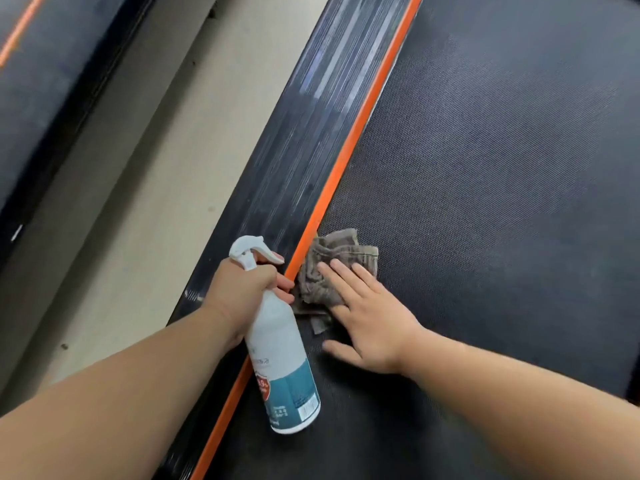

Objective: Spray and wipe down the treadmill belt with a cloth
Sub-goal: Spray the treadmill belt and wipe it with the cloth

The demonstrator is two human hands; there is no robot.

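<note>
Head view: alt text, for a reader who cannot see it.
The right hand presses a crumpled grey-brown cloth on the black textured treadmill belt, beside its orange edge strip. The left hand grips a white and teal spray bottle.

Treadmill belt point(485, 168) runs out of frame at the top, right and bottom, so its ends are not visible. The side rail point(311, 116) is streaked with motion blur and its surface detail is unreadable. On the cloth point(332, 251), the near part is covered by fingers of the right hand point(370, 317), and the left edge is behind the left hand point(242, 292) and the spray bottle point(280, 341). The bottle neck is buried in the left hand's grip; can't tell if a finger is on the trigger. Text on the label point(291, 386) is too small and blurred to read. Both forearms are cut off at the frame edges. The dark machine point(41, 81) at top left is blurred and cropped. Specks on the floor point(156, 168) are too small to identify.
</note>
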